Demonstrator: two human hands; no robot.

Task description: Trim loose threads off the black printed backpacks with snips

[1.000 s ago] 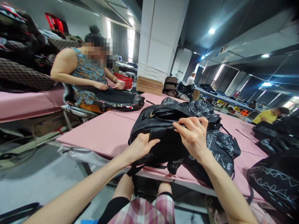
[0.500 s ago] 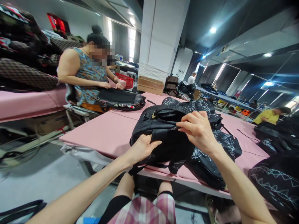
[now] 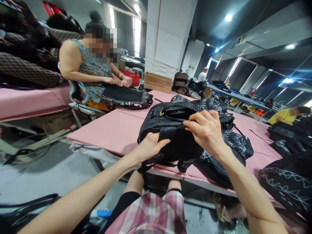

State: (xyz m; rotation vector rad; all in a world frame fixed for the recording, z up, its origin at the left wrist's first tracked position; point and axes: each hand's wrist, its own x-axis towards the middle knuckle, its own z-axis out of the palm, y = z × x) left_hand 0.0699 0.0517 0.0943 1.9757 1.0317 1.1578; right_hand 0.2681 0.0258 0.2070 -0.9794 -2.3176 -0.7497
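Item: one black bag (image 3: 176, 146), centre of the frame, resting at the near edge of the pink table (image 3: 107, 130), its upper side gaping in a dark slot, with a gold-coloured fitting (image 3: 161, 112) at the slot's left end.

Item: your left hand (image 3: 151, 145), just left of centre, fingers curled out of sight at the bag's edge, thumb stretched free (how firmly you grip there, one cannot tell).

Item: your right hand (image 3: 206, 130), right of centre, thumb and fingertips pinched together on fabric at the slot's near edge.

Also listed: black bags with white line patterns (image 3: 237, 143), right of your bag; a similar patterned bag (image 3: 287, 187), lower right; a seated co-worker (image 3: 95, 78), upper left, both hands at a dark bag (image 3: 129, 97); a cardboard box (image 3: 158, 82), upper centre.
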